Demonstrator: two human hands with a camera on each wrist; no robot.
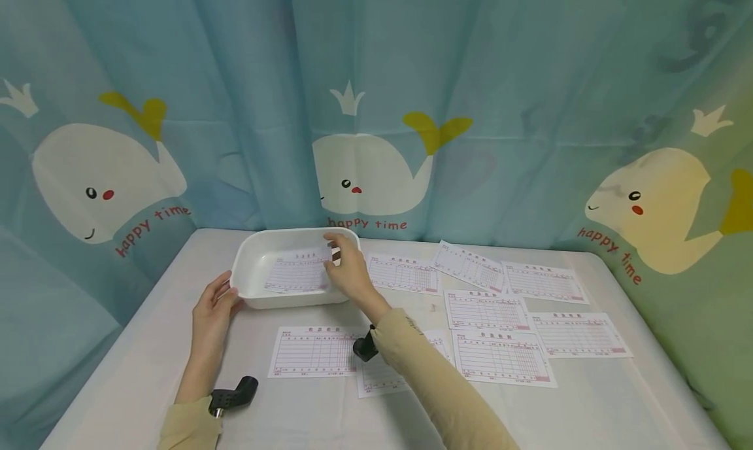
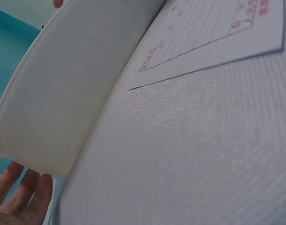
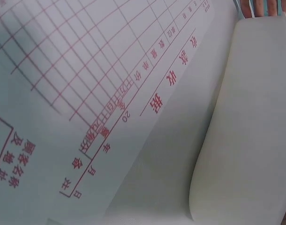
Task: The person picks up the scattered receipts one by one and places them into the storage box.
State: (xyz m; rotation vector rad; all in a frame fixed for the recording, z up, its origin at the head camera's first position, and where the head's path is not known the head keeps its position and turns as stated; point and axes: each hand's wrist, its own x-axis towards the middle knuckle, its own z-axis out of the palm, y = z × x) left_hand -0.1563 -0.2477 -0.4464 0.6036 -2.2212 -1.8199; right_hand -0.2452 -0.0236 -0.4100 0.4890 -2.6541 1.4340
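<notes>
A white plastic basin (image 1: 253, 301) stands at the back left of the table. My left hand (image 1: 213, 309) rests at its left end, fingertips against the outer wall; in the left wrist view these fingers (image 2: 40, 194) touch the wall's lower edge. Inside the basin lies a printed receipt slip (image 1: 297, 273). My right hand (image 1: 351, 273) reaches over the basin's right side, thumb beside the slip's right edge and index finger apart from the thumb. Below the right forearm are two more receipt slips, one left (image 1: 312, 353) and one partly hidden by the sleeve (image 1: 379, 378).
Several receipt slips lie spread on the right half of the table, among them one at the front (image 1: 500, 358) and one at far right (image 1: 579, 335); some overlap. A blue curtain (image 1: 500, 195) with whale prints hangs behind the white-covered table (image 1: 294, 417).
</notes>
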